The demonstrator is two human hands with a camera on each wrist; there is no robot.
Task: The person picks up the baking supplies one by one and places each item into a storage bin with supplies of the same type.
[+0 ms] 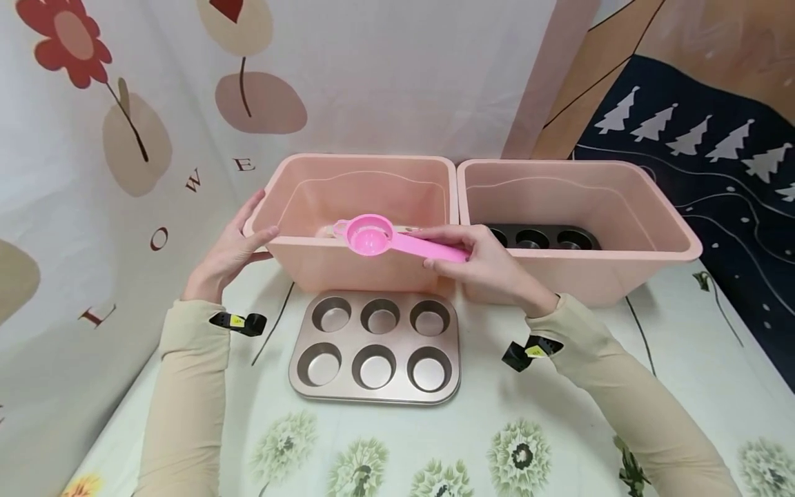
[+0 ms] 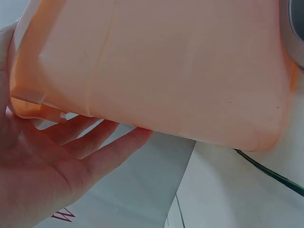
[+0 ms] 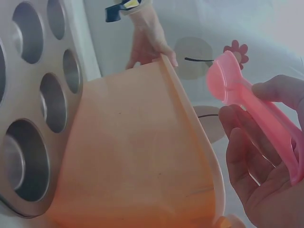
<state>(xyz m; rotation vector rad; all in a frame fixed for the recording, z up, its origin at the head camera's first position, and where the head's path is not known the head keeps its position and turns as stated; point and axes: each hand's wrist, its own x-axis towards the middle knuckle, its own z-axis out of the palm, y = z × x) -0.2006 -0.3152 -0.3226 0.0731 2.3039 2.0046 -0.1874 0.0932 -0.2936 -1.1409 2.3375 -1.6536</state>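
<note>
My right hand (image 1: 493,266) holds a pink egg separator (image 1: 428,247) by its handle, over the front rim of the left pink bin (image 1: 366,266). The separator's round cup points left, with a small ring tab at its end. In the right wrist view the thumb lies along the top of the handle and the fingers are beneath it. My left hand (image 1: 226,252) rests on the bin's front left corner. Its thumb lies at the front rim, and in the left wrist view its spread, fairly straight fingers (image 2: 116,149) lie along the bin's side.
A metal muffin tin (image 1: 375,324) with several cups lies on the flowered tablecloth in front of the left bin. Beside that bin stands a second pink bin (image 1: 596,266) with a dark muffin tin (image 1: 546,231) inside. A printed curtain (image 1: 397,83) hangs behind.
</note>
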